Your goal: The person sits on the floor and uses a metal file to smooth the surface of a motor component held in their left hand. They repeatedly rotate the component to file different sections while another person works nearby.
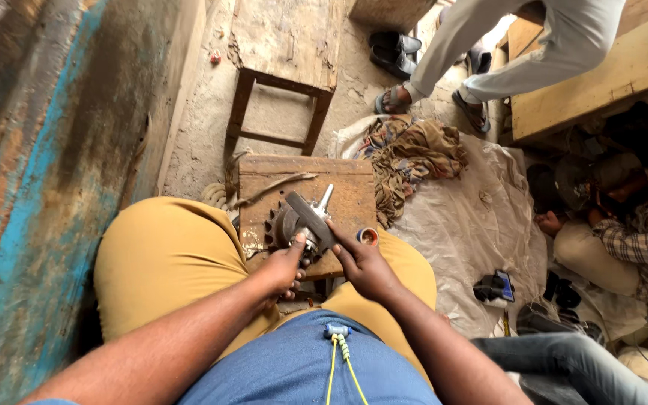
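The crank [310, 216] sits on the block [305, 191] between my knees: a grey metal arm lying slantwise over a toothed sprocket [277, 227], with a bright shaft [325, 198] poking up and away from me. It rests near the block's close edge, right under my hands.

My left hand [283, 268] is closed on the near end of the arm, thumb up against it and the other fingers curled below. My right hand [365, 262] comes in from the other side, fingertips pressed to the arm's edge; I cannot tell whether it truly grips or only steadies. A small ring with a blue rim [368, 236] lies on the block just beside that hand.

I judge this to be the fitting or working stage on the crank assembly, both hands holding the part still on the block. The next move, as I read it, calls for firm downward pressure from the left and a careful turn or pull from the right, keeping the sprocket teeth clear of the fingers.

Beyond the block lie a rag heap [414, 154] on a pale sheet [474, 225] and a wooden stool [286, 45]. Another person's legs [504, 52] stand at the top.
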